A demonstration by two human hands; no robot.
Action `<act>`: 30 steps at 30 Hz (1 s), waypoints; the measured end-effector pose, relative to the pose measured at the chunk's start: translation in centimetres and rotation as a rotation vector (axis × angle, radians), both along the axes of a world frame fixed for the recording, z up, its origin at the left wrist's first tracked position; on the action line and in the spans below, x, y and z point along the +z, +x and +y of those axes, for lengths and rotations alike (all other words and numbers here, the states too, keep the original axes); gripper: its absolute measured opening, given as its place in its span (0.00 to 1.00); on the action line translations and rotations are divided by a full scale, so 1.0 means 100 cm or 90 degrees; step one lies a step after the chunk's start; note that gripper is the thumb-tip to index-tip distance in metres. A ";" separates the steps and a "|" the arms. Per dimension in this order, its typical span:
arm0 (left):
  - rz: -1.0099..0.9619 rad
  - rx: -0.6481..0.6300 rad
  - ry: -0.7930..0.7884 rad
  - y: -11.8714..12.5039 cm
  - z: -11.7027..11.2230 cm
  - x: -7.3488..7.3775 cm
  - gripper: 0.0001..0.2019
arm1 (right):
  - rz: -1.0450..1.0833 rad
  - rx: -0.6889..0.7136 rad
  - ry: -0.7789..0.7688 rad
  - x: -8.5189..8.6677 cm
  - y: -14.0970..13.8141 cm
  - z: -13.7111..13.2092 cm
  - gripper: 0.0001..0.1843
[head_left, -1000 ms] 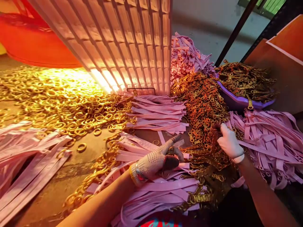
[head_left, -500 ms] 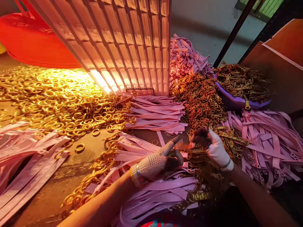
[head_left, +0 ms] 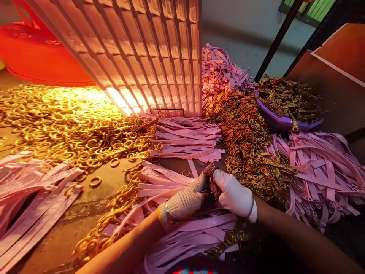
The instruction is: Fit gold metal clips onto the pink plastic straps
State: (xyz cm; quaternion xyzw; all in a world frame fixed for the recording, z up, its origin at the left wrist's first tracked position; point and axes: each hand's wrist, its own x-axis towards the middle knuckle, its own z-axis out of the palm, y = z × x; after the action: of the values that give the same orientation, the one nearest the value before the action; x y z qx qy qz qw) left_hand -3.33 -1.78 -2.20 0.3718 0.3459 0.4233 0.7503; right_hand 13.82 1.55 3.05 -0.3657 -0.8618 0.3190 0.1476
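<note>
My left hand [head_left: 186,199], in a knit glove with dots and dark fingertips, is closed above a heap of pink straps [head_left: 199,232]. Pressed against its fingers is my right hand [head_left: 235,194], in a white glove with dark fingertips, also closed. Whatever the fingers pinch between them is hidden. Gold rings [head_left: 119,205] hang along the left ends of the straps under my left wrist. Small brass-coloured metal fittings [head_left: 242,133] with looped ends are heaped just beyond my right hand.
Loose gold rings [head_left: 71,125] spread across the left of the table. A ribbed panel [head_left: 159,68] stands upright at the back, beside a red plastic container [head_left: 45,57]. More pink straps [head_left: 327,167] lie at right, near a purple basin [head_left: 276,118] heaped with fittings.
My right hand has moved left from the brass-coloured fittings and now meets my left hand. The left thumb and forefinger, earlier stretched out, have closed in.
</note>
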 end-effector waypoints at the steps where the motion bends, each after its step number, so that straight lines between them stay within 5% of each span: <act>1: 0.004 0.002 -0.003 0.002 -0.001 0.003 0.18 | 0.017 -0.001 -0.023 0.001 0.000 0.000 0.28; 10: 0.088 0.050 -0.052 0.007 -0.002 0.015 0.19 | 0.299 -0.135 -0.161 -0.001 0.004 0.004 0.18; 17: -0.014 -0.028 -0.201 0.000 0.005 0.019 0.18 | 0.276 -0.038 -0.411 0.008 0.020 0.014 0.25; 23: -0.058 -0.082 -0.311 -0.008 0.007 0.026 0.15 | 0.041 0.048 0.068 0.006 0.028 0.011 0.22; 26: 0.002 -0.133 -0.265 -0.006 0.006 0.026 0.17 | -0.117 0.125 0.143 0.006 0.024 0.005 0.24; 30: 0.077 -0.123 -0.175 0.003 0.004 0.027 0.20 | -0.295 0.115 0.181 0.012 0.013 0.001 0.20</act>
State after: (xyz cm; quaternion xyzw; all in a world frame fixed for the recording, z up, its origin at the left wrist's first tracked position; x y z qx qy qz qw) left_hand -3.05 -1.36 0.55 0.3223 0.4077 0.2750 0.8089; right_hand 15.11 1.63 4.25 -0.3261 -0.9378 0.1148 -0.0323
